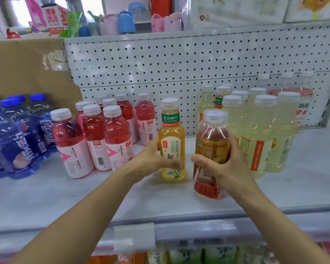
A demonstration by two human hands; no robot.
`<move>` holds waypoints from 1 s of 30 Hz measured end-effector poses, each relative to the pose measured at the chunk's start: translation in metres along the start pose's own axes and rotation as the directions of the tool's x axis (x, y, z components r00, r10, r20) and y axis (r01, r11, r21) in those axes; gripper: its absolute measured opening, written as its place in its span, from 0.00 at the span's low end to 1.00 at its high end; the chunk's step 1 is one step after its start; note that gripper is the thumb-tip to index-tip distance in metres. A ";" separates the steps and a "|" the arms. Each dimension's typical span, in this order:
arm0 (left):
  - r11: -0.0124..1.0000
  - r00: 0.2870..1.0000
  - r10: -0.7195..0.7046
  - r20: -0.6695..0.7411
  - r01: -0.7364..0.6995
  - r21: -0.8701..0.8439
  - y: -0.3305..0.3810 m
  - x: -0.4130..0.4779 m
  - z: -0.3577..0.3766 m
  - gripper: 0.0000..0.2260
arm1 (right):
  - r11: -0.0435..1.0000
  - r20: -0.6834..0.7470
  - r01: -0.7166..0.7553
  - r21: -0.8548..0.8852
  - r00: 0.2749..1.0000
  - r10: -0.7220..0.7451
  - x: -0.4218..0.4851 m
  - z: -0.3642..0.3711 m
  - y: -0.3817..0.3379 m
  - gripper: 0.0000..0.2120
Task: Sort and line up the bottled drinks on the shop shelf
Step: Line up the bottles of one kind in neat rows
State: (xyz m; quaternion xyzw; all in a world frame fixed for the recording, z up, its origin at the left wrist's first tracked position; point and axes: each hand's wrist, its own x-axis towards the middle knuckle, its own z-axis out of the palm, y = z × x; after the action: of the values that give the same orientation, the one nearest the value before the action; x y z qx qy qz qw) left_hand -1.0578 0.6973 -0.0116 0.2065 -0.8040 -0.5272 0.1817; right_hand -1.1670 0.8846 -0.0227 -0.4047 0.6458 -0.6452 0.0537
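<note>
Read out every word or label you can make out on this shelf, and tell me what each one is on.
"东方树叶": green neck band of the yellow tea bottle held in the left hand.
Probably "脉动", turned sideways: the blue bottles.
Too blurred to read: the labels on the brown bottle in the right hand, the pink bottles, the pale yellow bottles and the red box above.

We found a capped yellow tea bottle (172,149) upright on the shelf (65,197) in our left hand (151,161), and just beside it a slightly tilted amber bottle (211,138) in our right hand (229,164). The pink bottles (115,134) clustered to the left, the pale yellow bottles (259,141) to the right.
</note>
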 end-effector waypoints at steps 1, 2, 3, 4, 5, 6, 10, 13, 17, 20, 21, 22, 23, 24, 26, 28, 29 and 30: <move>1.000 1.000 0.005 0.017 -0.005 -0.002 0.001 -0.004 0.000 0.34 | 1.000 0.000 -0.001 0.006 1.000 0.001 -0.001 0.000 0.000 0.37; 1.000 1.000 0.015 0.025 -0.015 -0.015 0.001 -0.008 0.002 0.31 | 1.000 0.002 -0.004 0.010 1.000 0.004 -0.001 -0.001 0.001 0.37; 0.999 0.999 0.025 0.024 -0.024 -0.029 0.002 -0.012 0.004 0.30 | 1.000 0.004 -0.009 0.011 1.000 0.009 -0.002 0.000 0.001 0.36; 0.999 0.999 0.029 0.014 -0.028 -0.045 0.003 -0.015 0.006 0.30 | 1.000 0.007 -0.013 0.011 1.000 0.013 -0.003 0.000 0.002 0.35; 0.997 1.000 0.029 -0.002 -0.029 -0.065 0.002 -0.018 0.008 0.31 | 1.000 0.011 -0.015 0.014 1.000 0.015 -0.004 0.000 0.001 0.35; 0.996 0.999 0.027 -0.025 -0.029 -0.086 0.002 -0.020 0.011 0.33 | 1.000 0.014 -0.014 0.016 1.000 0.014 -0.005 0.001 0.001 0.35; 0.991 0.990 0.027 -0.142 -0.045 -0.126 0.004 -0.032 0.022 0.42 | 1.000 0.001 0.006 0.019 1.000 -0.006 -0.007 0.003 -0.001 0.39; 0.982 0.975 0.062 -0.213 -0.097 -0.161 0.006 -0.043 0.029 0.42 | 1.000 -0.013 0.008 0.027 1.000 -0.008 -0.008 0.005 -0.002 0.33; 0.958 0.950 0.073 -0.304 -0.152 -0.244 0.008 -0.065 0.028 0.40 | 0.998 -0.011 0.010 0.059 1.000 -0.010 -0.014 0.015 -0.012 0.27; 0.928 0.929 0.098 -0.357 -0.215 -0.306 0.010 -0.084 0.016 0.34 | 0.997 0.003 0.034 0.069 0.999 -0.034 -0.020 0.029 -0.025 0.28; 0.921 0.924 0.100 -0.369 -0.226 -0.317 0.009 -0.092 0.011 0.32 | 0.997 0.008 0.043 0.066 0.999 -0.044 -0.022 0.036 -0.031 0.27; 0.915 0.920 0.100 -0.378 -0.234 -0.328 0.008 -0.100 0.005 0.30 | 0.997 0.015 0.056 0.060 0.998 -0.057 -0.024 0.043 -0.037 0.25; 0.912 0.916 0.099 -0.388 -0.240 -0.332 0.007 -0.110 -0.002 0.29 | 0.996 0.023 0.067 0.058 0.997 -0.069 -0.027 0.050 -0.043 0.24; 0.912 0.911 0.095 -0.402 -0.242 -0.332 0.005 -0.119 -0.009 0.27 | 0.995 0.034 0.076 0.061 0.996 -0.078 -0.029 0.059 -0.050 0.23; 0.909 0.898 0.081 -0.432 -0.244 -0.338 -0.001 -0.140 -0.027 0.26 | 0.994 0.055 0.080 0.076 0.995 -0.084 -0.036 0.081 -0.063 0.24; 0.910 0.887 0.061 -0.458 -0.239 -0.340 -0.009 -0.161 -0.048 0.25 | 0.994 0.076 0.073 0.076 0.994 -0.079 -0.046 0.106 -0.074 0.27; 0.913 0.880 0.050 -0.472 -0.232 -0.335 -0.013 -0.172 -0.060 0.23 | 0.995 0.087 0.065 0.080 0.994 -0.072 -0.051 0.119 -0.079 0.28; 0.916 0.874 0.039 -0.485 -0.225 -0.331 -0.018 -0.184 -0.071 0.21 | 0.994 0.101 0.058 0.088 0.993 -0.067 -0.057 0.132 -0.084 0.28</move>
State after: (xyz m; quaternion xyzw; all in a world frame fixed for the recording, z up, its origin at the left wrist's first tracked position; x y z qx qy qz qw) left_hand -0.8628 0.7320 -0.0149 0.2325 -0.6316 -0.5922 0.4430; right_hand -1.0131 0.8277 0.0034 -0.4553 0.6011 -0.6514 0.0840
